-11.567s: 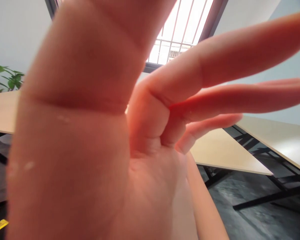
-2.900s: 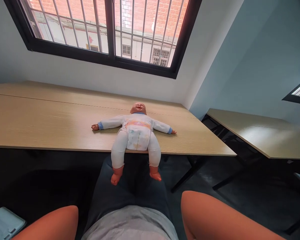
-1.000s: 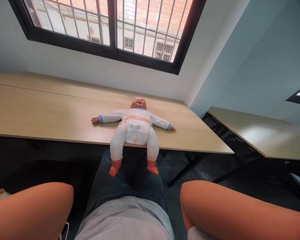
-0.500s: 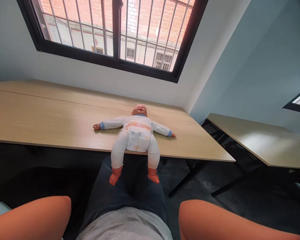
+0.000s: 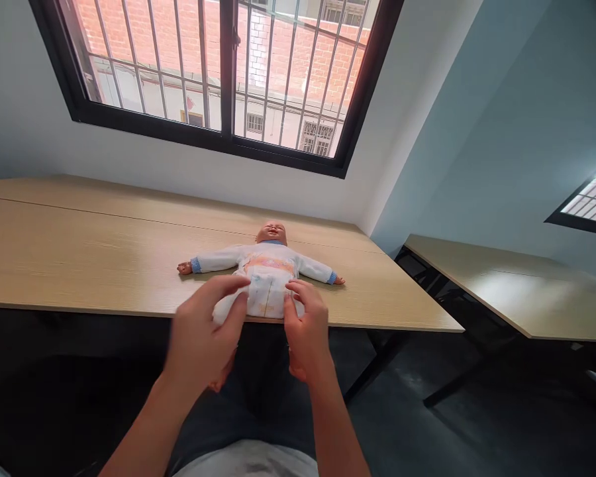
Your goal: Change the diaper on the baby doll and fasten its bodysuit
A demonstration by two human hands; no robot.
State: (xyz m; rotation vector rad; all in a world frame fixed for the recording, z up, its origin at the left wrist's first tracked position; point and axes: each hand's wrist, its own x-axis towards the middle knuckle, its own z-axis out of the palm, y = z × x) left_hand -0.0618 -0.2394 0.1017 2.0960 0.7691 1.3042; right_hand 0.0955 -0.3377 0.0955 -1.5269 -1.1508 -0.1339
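Observation:
A baby doll [image 5: 272, 233] lies on its back on the wooden table [image 5: 104, 245], arms stretched out sideways. It wears a white suit with blue cuffs and a white diaper [image 5: 267, 295] with an orange band at the waist. My left hand [image 5: 203, 324] is at the diaper's left edge, thumb and fingers apart and curved. On the opposite edge, my right hand [image 5: 308, 324] has thumb and fingers slightly parted. Whether the fingertips touch the diaper is hard to tell. Both hands cover most of the doll's legs, which hang over the table's front edge.
Behind the table is a wall with a barred, black-framed window [image 5: 218, 136]. A second table [image 5: 501, 285] stands to the right, past a gap. The table's black leg [image 5: 377, 364] slants down at the right, below the tabletop.
Both my hands have come into view from below and reached forward to the diaper's two sides. The doll lies as before, while the view has tilted slightly upward.

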